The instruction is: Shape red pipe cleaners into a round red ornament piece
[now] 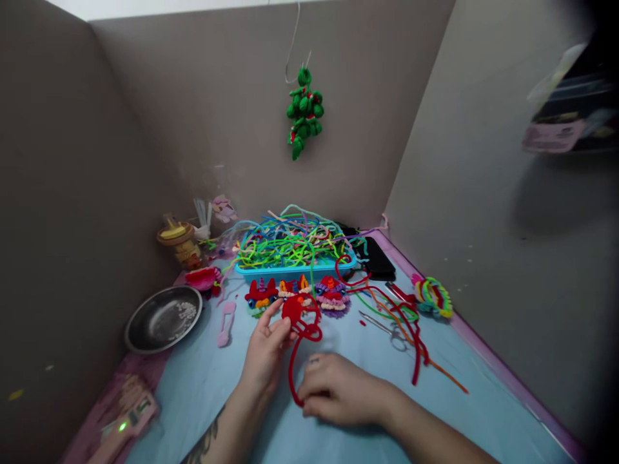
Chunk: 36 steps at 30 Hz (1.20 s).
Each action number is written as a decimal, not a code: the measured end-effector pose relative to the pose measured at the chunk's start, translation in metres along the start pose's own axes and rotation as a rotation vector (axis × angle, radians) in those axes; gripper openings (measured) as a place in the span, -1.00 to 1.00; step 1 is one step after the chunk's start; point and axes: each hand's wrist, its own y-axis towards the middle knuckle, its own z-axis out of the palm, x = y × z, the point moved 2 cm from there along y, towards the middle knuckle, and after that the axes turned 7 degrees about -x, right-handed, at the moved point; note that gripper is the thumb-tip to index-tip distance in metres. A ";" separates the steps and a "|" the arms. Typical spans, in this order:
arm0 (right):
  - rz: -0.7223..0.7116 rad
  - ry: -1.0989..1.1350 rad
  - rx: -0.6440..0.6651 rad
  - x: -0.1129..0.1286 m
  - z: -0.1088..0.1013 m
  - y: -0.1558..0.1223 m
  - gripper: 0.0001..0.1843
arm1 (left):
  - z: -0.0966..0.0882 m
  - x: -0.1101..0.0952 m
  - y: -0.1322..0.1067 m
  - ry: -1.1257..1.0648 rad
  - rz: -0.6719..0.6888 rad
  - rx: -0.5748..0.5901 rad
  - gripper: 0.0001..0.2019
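My left hand (267, 345) pinches a coiled, flat red pipe cleaner piece (292, 310) between thumb and fingers, with loose red loops beside it. From that piece a red pipe cleaner strand (291, 370) curves down to my right hand (341, 390). The right fingers are closed on the strand's lower end, just above the blue table cover. Behind my left hand stand several colourful fuzzy figures, among them a red-topped one (262, 293) at the left and a red and purple one (333, 298) at the right; the middle one is partly hidden.
A blue tray (290, 274) piled with pipe cleaners stands at the back. Left are a metal bowl (145, 322) with white bits, a pink clip-like piece (225, 324) and a pink device (128, 419). Right lie a ring-handled metal tool (380, 323), loose strands (416, 348) and a black phone-like slab (377, 259).
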 end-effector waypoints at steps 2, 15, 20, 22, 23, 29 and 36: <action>0.061 -0.045 -0.250 -0.003 -0.010 -0.001 -0.84 | 0.001 -0.001 -0.001 0.010 0.000 0.001 -0.36; -0.014 -0.519 -0.726 -0.006 -0.027 -0.006 -0.74 | 0.004 0.005 -0.003 0.159 -0.022 0.044 -0.40; 0.137 -0.438 -0.785 -0.013 -0.027 -0.006 -0.86 | 0.007 0.005 -0.006 0.270 0.043 0.065 -0.40; 0.188 -0.403 -0.781 -0.016 -0.026 -0.006 -0.88 | 0.006 0.006 -0.006 0.304 0.052 0.065 -0.45; 0.204 -0.392 -0.778 -0.016 -0.026 -0.006 -0.88 | 0.005 0.007 -0.006 0.325 0.054 0.066 -0.49; 0.240 -0.342 -0.763 -0.018 -0.025 -0.005 -0.87 | 0.002 0.008 -0.003 0.367 0.100 0.065 -0.62; 0.260 -0.283 -0.752 -0.019 -0.018 -0.003 -0.89 | 0.000 0.011 -0.004 0.401 0.181 0.012 -0.69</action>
